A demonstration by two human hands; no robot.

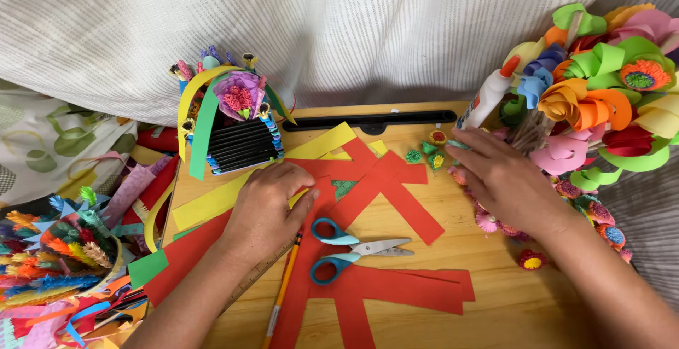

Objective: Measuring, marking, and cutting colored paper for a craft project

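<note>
My left hand (271, 207) lies palm down on overlapping red paper strips (387, 186) and yellow paper strips (212, 204) on a wooden board (495, 278); its fingers are together and flat on the paper. My right hand (503, 179) reaches to the right side of the board, fingers spread over small paper flowers (433, 156), next to a white glue bottle with an orange cap (488, 94). It holds nothing that I can see. Blue-handled scissors (346, 248) lie between the hands, blades pointing right.
A paper basket with a purple flower (233, 119) stands at the back left. A big bouquet of paper flowers (601, 87) fills the right. Paper scraps and fringed pieces (56, 257) pile up at left. A pencil (283, 292) and a wooden ruler lie under my left forearm.
</note>
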